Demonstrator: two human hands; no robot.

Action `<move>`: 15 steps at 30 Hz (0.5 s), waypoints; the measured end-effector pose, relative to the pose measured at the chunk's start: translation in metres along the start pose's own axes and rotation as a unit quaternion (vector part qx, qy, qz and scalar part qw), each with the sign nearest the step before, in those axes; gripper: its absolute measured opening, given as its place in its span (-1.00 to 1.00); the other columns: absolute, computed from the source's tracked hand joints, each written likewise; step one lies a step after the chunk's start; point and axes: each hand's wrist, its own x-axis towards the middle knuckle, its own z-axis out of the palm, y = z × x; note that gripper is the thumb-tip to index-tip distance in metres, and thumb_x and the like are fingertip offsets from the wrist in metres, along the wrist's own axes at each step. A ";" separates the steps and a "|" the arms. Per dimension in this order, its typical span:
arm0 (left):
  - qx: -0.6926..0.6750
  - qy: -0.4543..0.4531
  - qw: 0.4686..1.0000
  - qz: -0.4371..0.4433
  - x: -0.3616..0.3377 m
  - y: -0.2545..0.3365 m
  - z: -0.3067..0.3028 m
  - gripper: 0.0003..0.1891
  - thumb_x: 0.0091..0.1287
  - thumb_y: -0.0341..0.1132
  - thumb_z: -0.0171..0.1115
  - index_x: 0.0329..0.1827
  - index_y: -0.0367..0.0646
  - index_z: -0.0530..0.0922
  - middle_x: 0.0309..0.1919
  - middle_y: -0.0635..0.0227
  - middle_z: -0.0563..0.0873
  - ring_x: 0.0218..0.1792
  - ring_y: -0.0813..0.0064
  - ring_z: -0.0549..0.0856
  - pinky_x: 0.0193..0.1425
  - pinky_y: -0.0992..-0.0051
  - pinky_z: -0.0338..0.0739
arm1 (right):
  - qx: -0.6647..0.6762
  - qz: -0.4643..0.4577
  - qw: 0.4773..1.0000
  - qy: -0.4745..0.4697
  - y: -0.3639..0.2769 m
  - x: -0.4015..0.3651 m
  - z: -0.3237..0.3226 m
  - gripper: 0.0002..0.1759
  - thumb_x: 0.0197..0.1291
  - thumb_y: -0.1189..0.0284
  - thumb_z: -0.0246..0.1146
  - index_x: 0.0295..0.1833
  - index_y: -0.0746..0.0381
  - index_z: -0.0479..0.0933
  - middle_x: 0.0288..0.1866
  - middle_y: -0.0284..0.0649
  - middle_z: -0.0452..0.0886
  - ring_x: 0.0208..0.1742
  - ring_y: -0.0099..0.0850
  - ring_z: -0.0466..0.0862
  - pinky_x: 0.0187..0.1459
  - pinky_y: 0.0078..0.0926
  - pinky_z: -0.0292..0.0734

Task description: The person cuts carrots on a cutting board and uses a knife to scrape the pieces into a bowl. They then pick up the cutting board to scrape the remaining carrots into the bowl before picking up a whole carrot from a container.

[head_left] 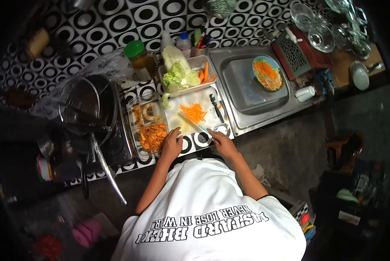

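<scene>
My right hand (pixel 221 142) is closed round the pale blue-green handle of a knife (pixel 203 129), whose blade points up and left over the white cutting board (pixel 208 96). Beside the blade lies a pile of thin carrot strips (pixel 193 113). At the board's lower left edge rests my left hand (pixel 173 143), its fingers slightly apart and nothing visible in them. Close to it on the left, a clear divided tray (pixel 133 114) holds carrot pieces and peelings (pixel 152 137). A black-handled peeler (pixel 215 107) lies along the board's right side.
Behind the board, a container (pixel 189 89) holds lettuce (pixel 179 75) and whole carrots (pixel 205 71). A bowl of shredded vegetables (pixel 268 74) stands at the sink (pixel 242 120) on the right. Pans (pixel 79 102) sit on the stove at left, one handle (pixel 106 167) jutting past the counter edge.
</scene>
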 end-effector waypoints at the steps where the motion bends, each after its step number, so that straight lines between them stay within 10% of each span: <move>1: -0.015 -0.001 1.000 -0.006 0.000 -0.002 -0.001 -0.62 0.37 -0.43 0.14 0.26 -0.25 0.49 0.01 0.06 0.69 0.00 0.14 0.71 0.11 0.30 0.56 | 0.003 0.009 1.000 0.012 -0.006 -0.004 -0.003 -0.38 0.28 0.57 0.12 0.45 -0.06 0.39 -0.11 -0.04 0.58 -0.06 -0.08 0.60 0.00 -0.23 0.49; 7: -0.107 -0.020 0.990 -0.090 -0.007 0.008 -0.018 -0.69 0.42 -0.37 0.15 0.19 -0.22 0.56 -0.10 0.16 0.75 -0.12 0.35 0.73 0.01 0.40 0.60 | 0.053 0.040 0.988 0.139 -0.009 -0.024 -0.002 -0.72 0.24 0.39 0.23 0.04 0.23 0.60 -0.16 -0.01 0.65 -0.08 0.01 0.64 -0.03 -0.15 0.53; 15: -0.043 -0.004 0.993 -0.110 0.018 0.042 -0.001 -0.79 0.34 -0.34 0.24 -0.04 -0.20 0.65 -0.29 0.13 0.76 -0.29 0.32 0.73 -0.13 0.42 0.59 | -0.026 0.105 0.978 0.178 0.035 -0.021 -0.046 -0.76 0.17 0.35 0.25 -0.26 0.30 0.41 -0.26 0.11 0.58 -0.18 0.17 0.57 -0.16 0.01 0.45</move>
